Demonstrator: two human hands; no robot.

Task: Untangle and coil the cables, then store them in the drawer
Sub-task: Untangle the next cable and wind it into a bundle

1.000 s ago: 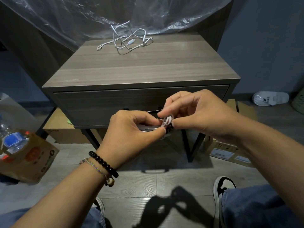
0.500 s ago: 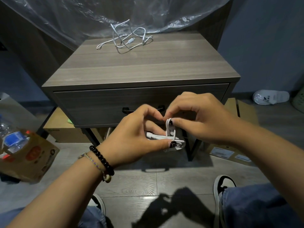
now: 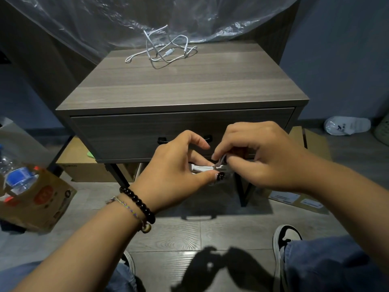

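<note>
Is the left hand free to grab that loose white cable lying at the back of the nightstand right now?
Probably not yet. The path over the nightstand top looks open, but the left hand and right hand both pinch a small white cable bundle, so the loose cable must wait.

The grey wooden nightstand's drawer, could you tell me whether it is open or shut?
Shut. The grey wooden nightstand's drawer has its front flush beneath the top, and no interior shows.
</note>
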